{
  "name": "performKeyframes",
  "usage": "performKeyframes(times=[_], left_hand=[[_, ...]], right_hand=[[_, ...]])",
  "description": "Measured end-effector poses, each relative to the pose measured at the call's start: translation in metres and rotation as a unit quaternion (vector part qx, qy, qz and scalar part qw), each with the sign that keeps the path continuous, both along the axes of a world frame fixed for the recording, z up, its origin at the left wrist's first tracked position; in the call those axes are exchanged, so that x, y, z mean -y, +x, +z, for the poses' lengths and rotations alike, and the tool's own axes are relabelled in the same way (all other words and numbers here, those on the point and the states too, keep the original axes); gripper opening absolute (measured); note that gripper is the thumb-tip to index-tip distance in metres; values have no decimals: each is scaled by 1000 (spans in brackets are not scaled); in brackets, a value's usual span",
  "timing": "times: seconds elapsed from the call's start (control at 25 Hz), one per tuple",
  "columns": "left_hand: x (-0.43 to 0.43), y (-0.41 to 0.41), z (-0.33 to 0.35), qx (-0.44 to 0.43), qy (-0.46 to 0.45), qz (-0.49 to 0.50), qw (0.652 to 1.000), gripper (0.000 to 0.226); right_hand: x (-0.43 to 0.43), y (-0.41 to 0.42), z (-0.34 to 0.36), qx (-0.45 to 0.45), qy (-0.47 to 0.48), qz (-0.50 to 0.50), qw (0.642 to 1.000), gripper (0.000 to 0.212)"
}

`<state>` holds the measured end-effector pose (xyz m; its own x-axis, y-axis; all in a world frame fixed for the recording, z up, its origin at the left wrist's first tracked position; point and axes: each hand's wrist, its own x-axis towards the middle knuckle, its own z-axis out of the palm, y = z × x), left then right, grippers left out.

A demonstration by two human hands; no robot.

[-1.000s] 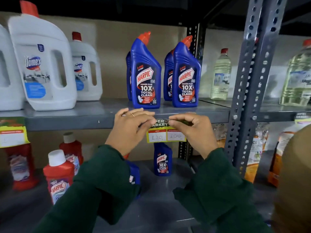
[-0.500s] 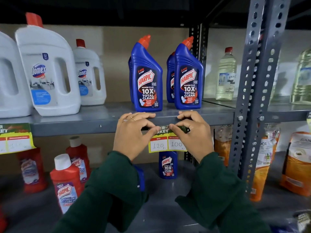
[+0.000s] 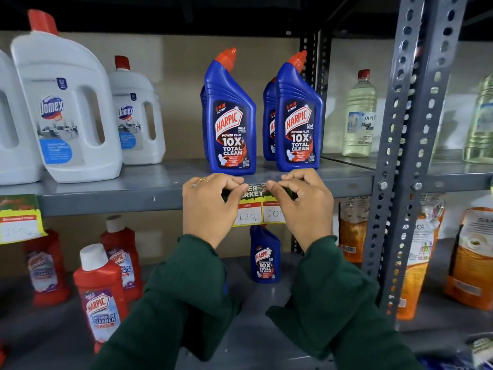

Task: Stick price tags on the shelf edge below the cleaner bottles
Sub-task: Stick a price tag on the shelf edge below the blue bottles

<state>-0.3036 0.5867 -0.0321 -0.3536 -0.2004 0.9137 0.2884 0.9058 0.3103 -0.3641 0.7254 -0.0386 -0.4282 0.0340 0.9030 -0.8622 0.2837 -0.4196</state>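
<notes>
A: Where are we with this one?

B: We've got the price tag (image 3: 258, 208) against the shelf edge (image 3: 112, 200), just below the two blue cleaner bottles (image 3: 231, 121). Our left hand (image 3: 210, 206) and right hand (image 3: 304, 206) each pinch a top corner, fingers curled shut on it.

A: So this is the sticking step?

B: We think so. Next we'd press the top strip flat along the edge, keeping it level, then let go.
</notes>
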Motion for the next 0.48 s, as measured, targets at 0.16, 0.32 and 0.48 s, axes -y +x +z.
performKeyframes(times=[0.16, 0.32, 0.48], left_hand=[[-1, -4, -2, -16, 13, -3, 1000, 12], [-3, -4, -5, -8, -4, 41, 999, 16], [-10, -9, -6, -10, -23, 102, 994, 20]], right_hand=[[4, -1, -3, -7, -6, 9, 1000, 13], [7, -4, -6, 11, -6, -1, 1000, 42], [12, -8, -6, 11, -4, -48, 999, 63]])
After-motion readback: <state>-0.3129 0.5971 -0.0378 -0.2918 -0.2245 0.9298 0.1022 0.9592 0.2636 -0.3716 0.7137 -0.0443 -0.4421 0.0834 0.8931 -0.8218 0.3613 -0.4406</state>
